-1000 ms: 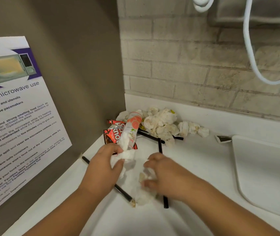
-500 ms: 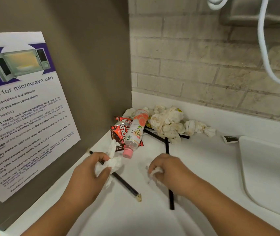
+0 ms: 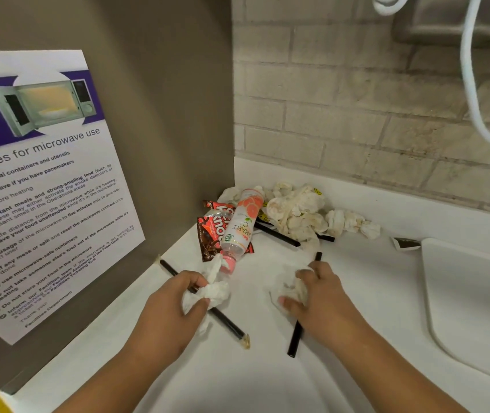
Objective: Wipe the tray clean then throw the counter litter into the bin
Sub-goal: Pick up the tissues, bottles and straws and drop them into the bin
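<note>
On the white counter [image 3: 366,299], the left hand [image 3: 175,307] is curled round a crumpled white tissue [image 3: 209,290], pinching it between thumb and fingers. A black straw [image 3: 228,323] runs slantwise beneath this hand; whether the fingers also grip it cannot be told. To its right the right hand [image 3: 319,296] is curled over a second tissue [image 3: 293,290], thumb tucked against it, and lies across another black straw [image 3: 294,341] that points near to far. Just beyond the hands a pink-capped bottle [image 3: 242,225] lies on a red snack wrapper [image 3: 209,234], cap toward the near side. Behind it, in the far corner against the brick wall [image 3: 342,108], sits a heap of used tissues [image 3: 297,210]. The white tray [image 3: 470,293] lies on the counter at the far right, well apart from both hands. A microwave poster [image 3: 43,189] hangs on the left panel.
</note>
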{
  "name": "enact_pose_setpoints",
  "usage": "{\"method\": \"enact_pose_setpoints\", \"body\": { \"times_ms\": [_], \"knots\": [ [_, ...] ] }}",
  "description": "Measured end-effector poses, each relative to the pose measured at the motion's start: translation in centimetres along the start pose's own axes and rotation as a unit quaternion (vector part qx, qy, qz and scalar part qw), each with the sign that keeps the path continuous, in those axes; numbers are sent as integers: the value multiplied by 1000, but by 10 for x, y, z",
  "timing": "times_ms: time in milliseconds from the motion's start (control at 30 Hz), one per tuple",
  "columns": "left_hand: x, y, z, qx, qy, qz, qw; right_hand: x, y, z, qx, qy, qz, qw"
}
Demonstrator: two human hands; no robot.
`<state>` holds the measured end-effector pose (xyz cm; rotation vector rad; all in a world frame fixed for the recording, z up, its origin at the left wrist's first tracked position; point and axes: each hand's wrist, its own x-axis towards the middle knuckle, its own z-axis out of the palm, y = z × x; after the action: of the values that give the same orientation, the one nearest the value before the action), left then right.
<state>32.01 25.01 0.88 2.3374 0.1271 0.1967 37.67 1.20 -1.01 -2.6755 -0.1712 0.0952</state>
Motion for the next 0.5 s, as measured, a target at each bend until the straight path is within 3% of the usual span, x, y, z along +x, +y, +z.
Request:
{"method": "enact_pose_setpoints", "body": {
  "times_ms": [200, 500],
  "knots": [
    [-1, 1, 2, 8, -7, 4, 1000, -14, -3, 8, -109, -16, 31, 993],
    [-4, 1, 4, 10, -10, 8, 1000, -11, 7, 0, 14, 19, 47, 999]
  ]
}}
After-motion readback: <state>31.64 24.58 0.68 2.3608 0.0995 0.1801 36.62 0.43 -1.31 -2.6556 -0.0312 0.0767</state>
